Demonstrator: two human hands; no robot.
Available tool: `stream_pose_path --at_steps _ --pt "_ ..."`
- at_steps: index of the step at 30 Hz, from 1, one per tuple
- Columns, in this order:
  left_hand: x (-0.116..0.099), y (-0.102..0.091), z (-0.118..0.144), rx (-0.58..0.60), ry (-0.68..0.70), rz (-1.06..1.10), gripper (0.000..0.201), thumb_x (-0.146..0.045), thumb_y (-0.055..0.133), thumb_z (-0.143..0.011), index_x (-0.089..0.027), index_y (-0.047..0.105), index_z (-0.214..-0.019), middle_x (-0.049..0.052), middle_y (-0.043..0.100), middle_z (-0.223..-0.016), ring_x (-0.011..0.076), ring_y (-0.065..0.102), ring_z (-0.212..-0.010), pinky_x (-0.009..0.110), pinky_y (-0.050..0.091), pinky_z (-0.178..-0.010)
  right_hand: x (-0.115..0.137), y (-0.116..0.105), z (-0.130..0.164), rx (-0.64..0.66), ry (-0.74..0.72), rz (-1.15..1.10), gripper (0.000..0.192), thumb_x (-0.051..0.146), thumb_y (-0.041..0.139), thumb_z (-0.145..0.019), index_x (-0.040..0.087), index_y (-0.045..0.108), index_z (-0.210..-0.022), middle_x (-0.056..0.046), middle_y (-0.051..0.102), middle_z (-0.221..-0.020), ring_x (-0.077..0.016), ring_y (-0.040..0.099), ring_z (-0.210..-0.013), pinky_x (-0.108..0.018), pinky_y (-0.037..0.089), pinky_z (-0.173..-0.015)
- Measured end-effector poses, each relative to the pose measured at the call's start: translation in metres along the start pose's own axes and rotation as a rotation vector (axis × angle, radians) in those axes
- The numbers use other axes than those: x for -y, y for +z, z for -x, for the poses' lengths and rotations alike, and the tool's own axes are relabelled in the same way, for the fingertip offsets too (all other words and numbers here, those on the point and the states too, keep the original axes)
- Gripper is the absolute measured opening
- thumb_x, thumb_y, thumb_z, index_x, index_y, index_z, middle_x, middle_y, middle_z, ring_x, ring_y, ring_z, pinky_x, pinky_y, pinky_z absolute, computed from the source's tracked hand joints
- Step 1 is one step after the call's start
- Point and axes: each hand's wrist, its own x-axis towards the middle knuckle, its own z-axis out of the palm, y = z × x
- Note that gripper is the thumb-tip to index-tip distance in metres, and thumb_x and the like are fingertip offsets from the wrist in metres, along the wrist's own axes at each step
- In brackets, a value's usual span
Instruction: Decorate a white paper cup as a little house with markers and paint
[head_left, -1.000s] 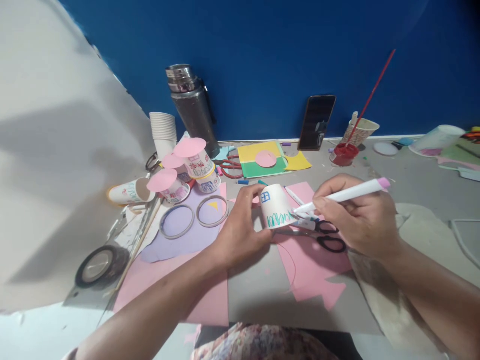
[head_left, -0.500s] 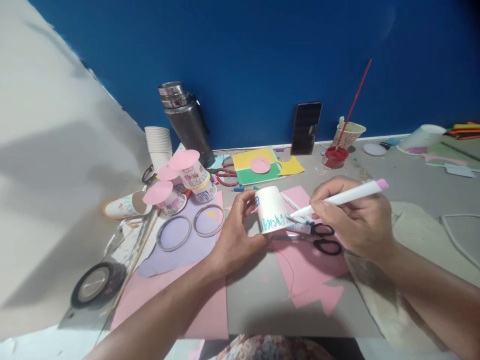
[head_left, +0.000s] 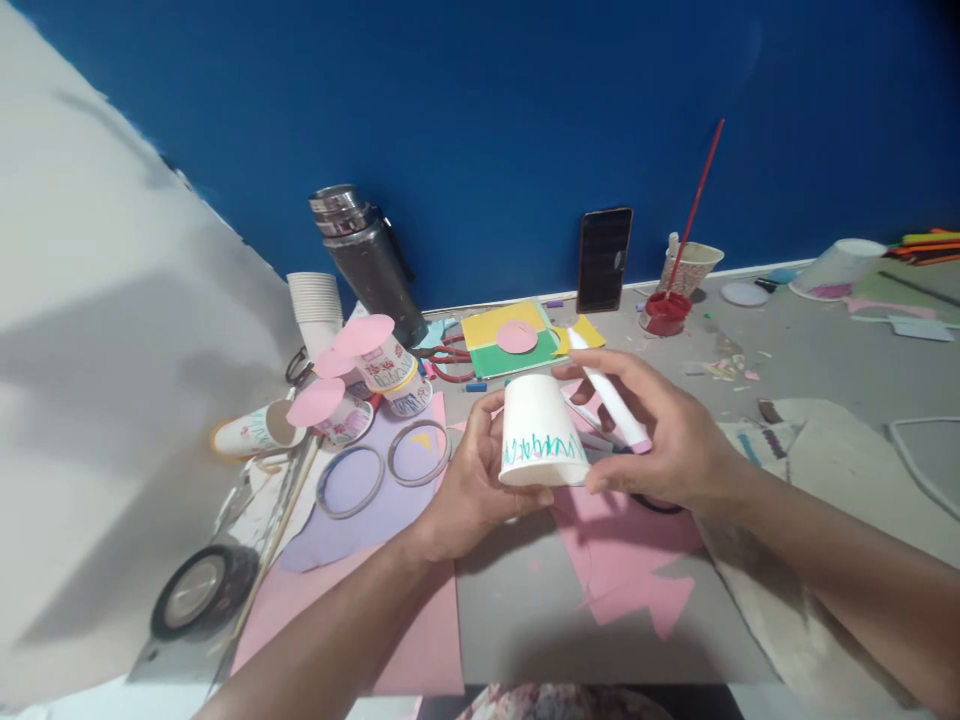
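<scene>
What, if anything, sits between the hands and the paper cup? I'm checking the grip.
Nothing visible: left hand and right hand both touch the upturned paper cup; the marker lies across the right fingers.

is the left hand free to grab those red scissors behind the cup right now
Probably not as things stand: the left hand is wrapped around the upturned paper cup. The red scissors lie beyond it, with no obstacle between, so the hand would have to let go first.
</scene>
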Motion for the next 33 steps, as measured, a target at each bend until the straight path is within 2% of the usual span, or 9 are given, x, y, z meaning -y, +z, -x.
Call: stream_pose_path --at_steps 4,9,14,17,21,25,28,31,33 --pt "-0.002 0.0 0.001 0.048 -0.012 -0.062 0.1 -0.042 0.099 -0.066 -0.031 0.04 -0.147 0.013 0.066 -0.141 0.0356 0.068 -0.125 0.047 0.062 -0.095 -0.003 -0.002 -0.001 0.068 -0.004 0.089 0.088 0.055 0.095 -0.069 0.032 0.06 -0.146 -0.011 0.072 -0.138 -0.0339 0.073 -0.118 -0.042 0.065 -0.086" --pt "-0.003 -0.007 0.001 0.119 0.138 -0.091 0.098 -0.047 0.095 -0.073 -0.034 0.042 -0.154 0.012 0.044 -0.166 0.0367 0.047 -0.152 0.054 0.047 -0.122 -0.001 -0.002 -0.003 0.106 -0.064 0.359 0.084 0.051 0.091 -0.073 0.031 0.06 -0.148 -0.014 0.072 -0.137 -0.0356 0.073 -0.114 -0.045 0.063 -0.085" --pt "0.0 -0.015 0.001 0.069 0.19 -0.287 0.073 -0.04 0.09 -0.081 -0.032 0.057 -0.146 0.011 0.049 -0.158 0.0346 0.05 -0.149 0.052 0.046 -0.123 -0.002 0.0 -0.003 0.17 -0.033 0.426 0.085 0.053 0.089 -0.075 0.028 0.059 -0.15 -0.015 0.072 -0.139 -0.0375 0.072 -0.118 -0.051 0.062 -0.092" --pt "0.0 -0.016 -0.001 0.1 0.165 -0.194 0.078 -0.034 0.093 -0.077 -0.031 0.058 -0.146 0.011 0.049 -0.154 0.0349 0.056 -0.144 0.052 0.05 -0.12 -0.004 -0.001 -0.001 0.154 -0.016 0.389 0.09 0.055 0.09 -0.072 0.03 0.057 -0.152 -0.015 0.068 -0.147 -0.0396 0.07 -0.125 -0.051 0.063 -0.092" --pt "-0.001 -0.015 -0.002 0.105 0.176 -0.159 0.08 -0.022 0.091 -0.075 -0.033 0.057 -0.146 0.01 0.047 -0.152 0.0345 0.051 -0.148 0.051 0.05 -0.121 -0.003 -0.004 -0.001 0.119 -0.067 0.319 0.097 0.053 0.094 -0.071 0.031 0.053 -0.155 -0.013 0.066 -0.15 -0.0385 0.069 -0.129 -0.046 0.066 -0.092" --pt "0.0 -0.015 -0.002 0.048 0.18 -0.185 0.076 -0.017 0.088 -0.073 -0.03 0.058 -0.141 0.01 0.052 -0.15 0.0344 0.052 -0.145 0.052 0.048 -0.121 0.004 -0.005 0.0 -0.018 -0.253 0.206 0.07 0.044 0.087 -0.085 0.03 0.06 -0.148 -0.009 0.079 -0.128 -0.0296 0.078 -0.109 -0.042 0.067 -0.092" --pt "0.003 -0.016 -0.003 0.019 0.18 -0.149 0.077 -0.018 0.089 -0.071 -0.028 0.057 -0.14 0.011 0.056 -0.146 0.0356 0.055 -0.141 0.052 0.051 -0.117 0.009 -0.004 0.003 -0.132 -0.406 0.161 0.042 0.025 0.08 -0.093 0.028 0.071 -0.133 -0.004 0.084 -0.102 -0.0215 0.08 -0.087 -0.034 0.067 -0.078" --pt "0.006 -0.015 -0.003 -0.001 0.195 -0.092 0.074 -0.017 0.088 -0.072 -0.027 0.054 -0.137 0.011 0.058 -0.145 0.0345 0.058 -0.137 0.05 0.052 -0.114 0.009 -0.003 0.005 -0.191 -0.44 0.1 0.02 0.015 0.072 -0.096 0.025 0.079 -0.112 -0.004 0.083 -0.094 -0.0194 0.08 -0.082 -0.032 0.066 -0.073" --pt "0.008 -0.013 -0.003 -0.024 0.208 -0.096 0.072 -0.017 0.088 -0.072 -0.027 0.054 -0.135 0.011 0.059 -0.144 0.0337 0.058 -0.137 0.05 0.05 -0.115 0.007 -0.004 0.007 -0.194 -0.41 0.025 0.017 0.018 0.069 -0.099 0.024 0.081 -0.109 -0.006 0.083 -0.095 -0.0195 0.079 -0.082 -0.032 0.065 -0.07"
